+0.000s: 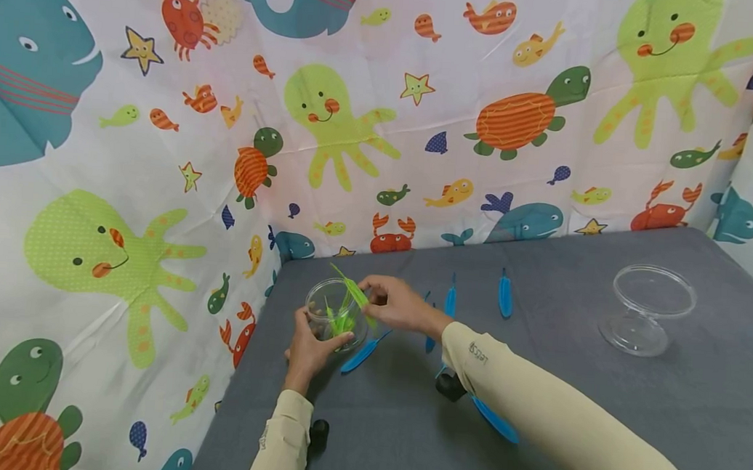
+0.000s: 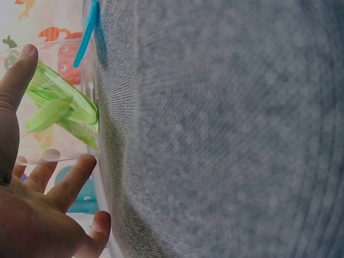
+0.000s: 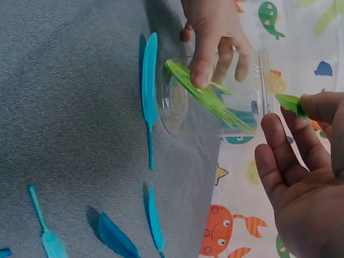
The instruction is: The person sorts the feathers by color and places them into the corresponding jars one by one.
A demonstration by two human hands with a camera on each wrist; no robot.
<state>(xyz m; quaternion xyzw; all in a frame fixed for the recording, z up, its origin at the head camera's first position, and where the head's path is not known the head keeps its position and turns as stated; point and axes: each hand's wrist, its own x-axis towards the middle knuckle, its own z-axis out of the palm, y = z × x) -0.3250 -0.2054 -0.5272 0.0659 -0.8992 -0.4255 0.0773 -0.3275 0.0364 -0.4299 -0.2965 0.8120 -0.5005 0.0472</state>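
My left hand [image 1: 308, 354] grips a clear jar [image 3: 177, 107] low on its side, with the thumb on one side and fingers on the other. The jar stands upright on the table, and several bright green feathers [image 3: 201, 99] lean inside it, showing through the wall. Over the jar's mouth, my right hand [image 1: 401, 306] pinches one more green feather [image 1: 356, 292] between thumb and fingertips. The right wrist view shows only a tip of that feather [image 3: 291, 104]. A blue feather [image 1: 360, 356] lies beside the jar's base.
Several more blue feathers lie on the grey table, among them one at the back [image 1: 505, 295] and one near my right forearm [image 1: 495, 420]. At the right stands another clear round container [image 1: 635, 334]. A sea-animal printed curtain [image 1: 352, 211] borders the table at the back and left.
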